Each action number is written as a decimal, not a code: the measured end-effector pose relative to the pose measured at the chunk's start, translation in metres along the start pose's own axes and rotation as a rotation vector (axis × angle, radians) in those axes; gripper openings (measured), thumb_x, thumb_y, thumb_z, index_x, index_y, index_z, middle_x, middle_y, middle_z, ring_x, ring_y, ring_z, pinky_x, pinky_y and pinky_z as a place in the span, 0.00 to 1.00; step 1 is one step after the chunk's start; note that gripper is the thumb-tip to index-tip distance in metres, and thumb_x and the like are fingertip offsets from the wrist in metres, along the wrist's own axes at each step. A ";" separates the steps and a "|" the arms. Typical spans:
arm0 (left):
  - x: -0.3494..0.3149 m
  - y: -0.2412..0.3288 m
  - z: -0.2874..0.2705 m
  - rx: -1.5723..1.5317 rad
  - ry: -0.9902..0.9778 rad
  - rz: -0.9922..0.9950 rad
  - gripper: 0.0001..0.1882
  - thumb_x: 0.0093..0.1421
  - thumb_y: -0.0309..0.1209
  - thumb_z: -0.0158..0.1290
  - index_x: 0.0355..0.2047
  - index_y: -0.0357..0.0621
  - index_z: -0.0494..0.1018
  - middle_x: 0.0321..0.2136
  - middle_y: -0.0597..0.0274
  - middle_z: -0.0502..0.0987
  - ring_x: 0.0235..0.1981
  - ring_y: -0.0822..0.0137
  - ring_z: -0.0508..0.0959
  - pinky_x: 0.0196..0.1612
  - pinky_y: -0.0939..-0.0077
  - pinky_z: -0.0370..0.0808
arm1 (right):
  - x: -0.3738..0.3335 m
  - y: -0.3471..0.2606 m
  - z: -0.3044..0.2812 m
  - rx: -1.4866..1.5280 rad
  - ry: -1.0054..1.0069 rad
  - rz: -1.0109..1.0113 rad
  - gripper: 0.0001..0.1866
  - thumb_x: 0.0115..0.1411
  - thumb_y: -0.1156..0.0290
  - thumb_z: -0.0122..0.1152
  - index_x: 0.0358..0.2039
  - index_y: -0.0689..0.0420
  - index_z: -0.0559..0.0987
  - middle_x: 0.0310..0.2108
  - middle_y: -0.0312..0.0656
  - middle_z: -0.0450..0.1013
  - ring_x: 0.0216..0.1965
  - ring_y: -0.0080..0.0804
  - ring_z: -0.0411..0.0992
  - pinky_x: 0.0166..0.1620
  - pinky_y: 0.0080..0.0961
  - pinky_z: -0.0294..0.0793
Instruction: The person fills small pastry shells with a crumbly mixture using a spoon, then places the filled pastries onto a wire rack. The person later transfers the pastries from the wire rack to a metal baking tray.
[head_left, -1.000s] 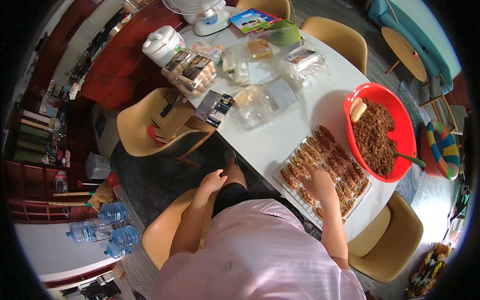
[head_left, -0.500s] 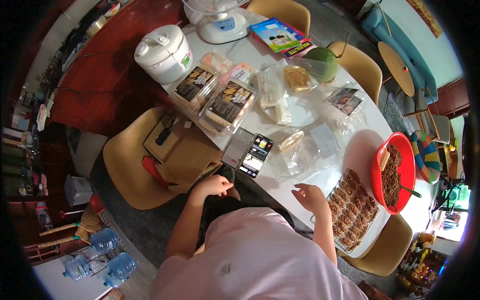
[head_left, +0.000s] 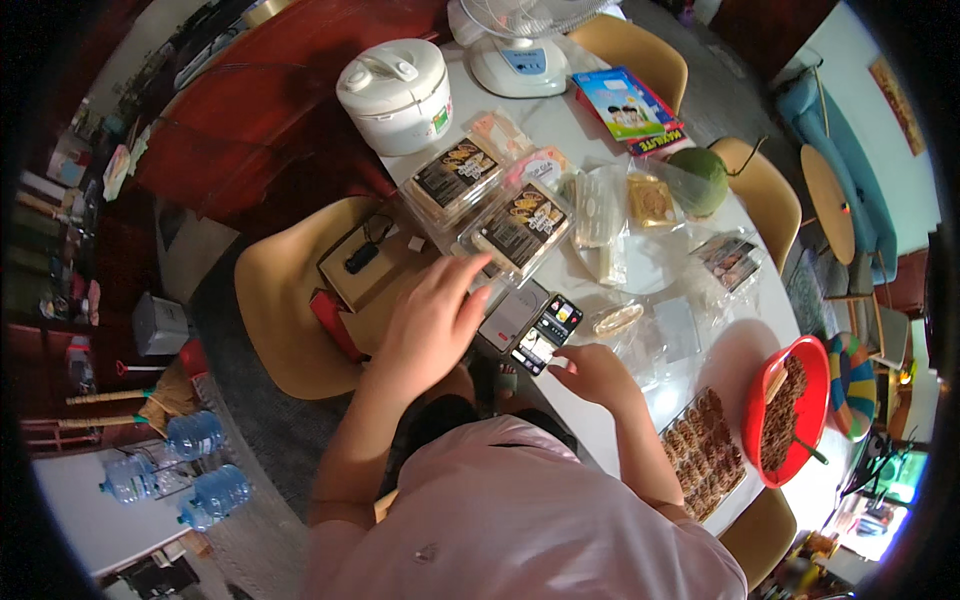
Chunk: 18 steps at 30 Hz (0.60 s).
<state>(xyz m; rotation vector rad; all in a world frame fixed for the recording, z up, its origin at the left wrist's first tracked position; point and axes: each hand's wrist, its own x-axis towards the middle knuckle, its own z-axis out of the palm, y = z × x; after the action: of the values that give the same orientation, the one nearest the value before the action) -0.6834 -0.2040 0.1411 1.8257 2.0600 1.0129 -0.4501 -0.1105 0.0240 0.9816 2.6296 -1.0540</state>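
Note:
My left hand (head_left: 436,312) is raised over the near edge of the table, fingers stretched out and holding nothing. Its fingertips come close to a clear plastic box with a dark label (head_left: 525,228); I cannot tell whether they touch. A similar labelled box (head_left: 458,180) sits beyond it. My right hand (head_left: 598,378) holds nothing, its fingers pointing left at the lower edge of a phone with a lit screen (head_left: 548,334); contact is unclear. Beside that phone lies a grey phone-like slab (head_left: 514,314), partly overlapped by the box end.
Right of the phones lie clear plastic bags (head_left: 640,335). A tray of brown clusters (head_left: 703,450) and a red bowl of brown shreds (head_left: 824,400) stand at the right. A rice cooker (head_left: 395,100), a fan (head_left: 518,68) and a green melon-like fruit (head_left: 700,182) are farther back. A cardboard box (head_left: 385,315) rests on a chair.
My left hand has lifted and reached forward toward the labelled box, its fingers spreading. My right hand has moved left to the lit phone. The whole view has shifted.

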 end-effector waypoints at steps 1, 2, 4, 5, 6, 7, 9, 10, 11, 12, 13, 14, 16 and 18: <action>0.013 0.024 -0.016 0.075 0.057 0.119 0.16 0.59 0.29 0.50 0.47 0.39 0.69 0.39 0.53 0.73 0.36 0.56 0.75 0.39 0.65 0.72 | 0.005 -0.011 -0.004 0.068 0.014 -0.024 0.15 0.55 0.60 0.57 0.37 0.57 0.79 0.25 0.49 0.75 0.30 0.46 0.75 0.36 0.37 0.72; 0.023 0.050 -0.030 0.102 0.102 0.247 0.17 0.57 0.30 0.52 0.47 0.42 0.70 0.39 0.55 0.73 0.38 0.56 0.75 0.39 0.64 0.72 | 0.010 -0.019 -0.009 0.139 0.028 -0.049 0.16 0.55 0.59 0.58 0.38 0.57 0.79 0.24 0.48 0.76 0.29 0.43 0.75 0.36 0.34 0.73; 0.021 0.096 -0.063 0.168 0.124 0.457 0.19 0.55 0.31 0.53 0.49 0.47 0.71 0.41 0.61 0.74 0.39 0.62 0.75 0.40 0.68 0.72 | 0.021 -0.015 0.007 0.121 0.132 -0.278 0.13 0.53 0.64 0.58 0.35 0.58 0.79 0.29 0.53 0.75 0.33 0.49 0.74 0.36 0.37 0.72; 0.014 0.113 -0.079 0.192 0.191 0.522 0.18 0.55 0.34 0.52 0.47 0.46 0.72 0.40 0.61 0.74 0.38 0.62 0.75 0.39 0.67 0.72 | 0.014 -0.032 0.002 0.294 0.097 -0.261 0.14 0.53 0.63 0.58 0.37 0.58 0.79 0.29 0.52 0.75 0.34 0.47 0.75 0.37 0.35 0.72; 0.000 0.130 -0.090 0.240 0.312 0.553 0.17 0.56 0.37 0.51 0.45 0.46 0.72 0.39 0.61 0.75 0.36 0.63 0.75 0.37 0.67 0.73 | 0.013 -0.049 0.002 0.469 0.047 -0.262 0.16 0.54 0.61 0.58 0.39 0.57 0.78 0.30 0.50 0.76 0.35 0.45 0.75 0.38 0.34 0.73; -0.007 0.140 -0.095 0.251 0.428 0.583 0.18 0.56 0.41 0.50 0.43 0.46 0.73 0.37 0.60 0.75 0.34 0.63 0.75 0.36 0.66 0.74 | 0.027 -0.047 0.013 0.261 -0.006 -0.251 0.17 0.55 0.59 0.57 0.41 0.56 0.78 0.29 0.48 0.76 0.34 0.42 0.75 0.39 0.33 0.73; -0.028 0.151 -0.114 0.301 0.552 0.600 0.18 0.56 0.44 0.49 0.41 0.46 0.74 0.35 0.60 0.75 0.32 0.64 0.75 0.34 0.66 0.75 | 0.042 -0.068 0.030 0.021 -0.117 -0.232 0.18 0.54 0.60 0.57 0.42 0.56 0.77 0.29 0.48 0.76 0.34 0.44 0.75 0.38 0.34 0.73; -0.039 0.148 -0.127 0.325 0.520 0.601 0.18 0.56 0.44 0.49 0.40 0.46 0.74 0.34 0.61 0.75 0.31 0.65 0.75 0.34 0.67 0.74 | 0.049 -0.090 0.039 -0.014 -0.173 -0.230 0.17 0.52 0.63 0.58 0.41 0.58 0.77 0.31 0.50 0.76 0.34 0.47 0.74 0.38 0.36 0.72; -0.046 0.142 -0.137 0.329 0.481 0.595 0.18 0.56 0.44 0.50 0.40 0.45 0.74 0.33 0.61 0.75 0.31 0.65 0.74 0.33 0.68 0.74 | 0.052 -0.117 0.033 -0.027 -0.232 -0.165 0.18 0.53 0.62 0.57 0.43 0.56 0.77 0.31 0.49 0.76 0.35 0.48 0.74 0.38 0.37 0.72; -0.054 0.135 -0.150 0.332 0.454 0.591 0.18 0.56 0.43 0.50 0.40 0.45 0.74 0.32 0.61 0.74 0.30 0.66 0.74 0.32 0.68 0.73 | 0.062 -0.129 0.037 -0.045 -0.221 -0.190 0.18 0.53 0.62 0.57 0.43 0.55 0.76 0.31 0.49 0.76 0.34 0.47 0.75 0.38 0.37 0.72; -0.063 0.125 -0.163 0.336 0.434 0.576 0.18 0.56 0.43 0.50 0.40 0.45 0.74 0.31 0.62 0.74 0.29 0.66 0.74 0.31 0.69 0.73 | 0.073 -0.143 0.041 -0.065 -0.212 -0.220 0.18 0.54 0.61 0.57 0.44 0.55 0.76 0.31 0.48 0.76 0.34 0.46 0.75 0.38 0.36 0.73; -0.075 0.114 -0.175 0.333 0.412 0.564 0.17 0.56 0.43 0.50 0.39 0.45 0.74 0.30 0.62 0.74 0.28 0.67 0.74 0.30 0.70 0.72 | 0.083 -0.155 0.050 -0.083 -0.205 -0.247 0.19 0.54 0.60 0.57 0.45 0.54 0.76 0.30 0.47 0.76 0.34 0.45 0.75 0.38 0.35 0.73; -0.103 0.084 -0.210 0.321 0.376 0.528 0.17 0.56 0.43 0.51 0.39 0.45 0.74 0.28 0.63 0.73 0.27 0.68 0.73 0.28 0.71 0.71 | 0.104 -0.194 0.076 -0.112 -0.206 -0.315 0.19 0.55 0.59 0.56 0.46 0.53 0.76 0.30 0.46 0.76 0.33 0.42 0.75 0.39 0.34 0.73; -0.138 0.050 -0.254 0.304 0.360 0.486 0.17 0.56 0.42 0.51 0.38 0.44 0.74 0.26 0.63 0.72 0.26 0.69 0.73 0.27 0.72 0.71 | 0.129 -0.249 0.105 -0.137 -0.204 -0.403 0.20 0.56 0.58 0.56 0.47 0.52 0.75 0.30 0.45 0.76 0.33 0.40 0.75 0.39 0.33 0.73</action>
<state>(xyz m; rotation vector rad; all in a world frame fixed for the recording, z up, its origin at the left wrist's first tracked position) -0.7591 -0.4222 0.3214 2.5503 2.1000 1.2803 -0.7161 -0.2474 0.0411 0.3010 2.7398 -0.9660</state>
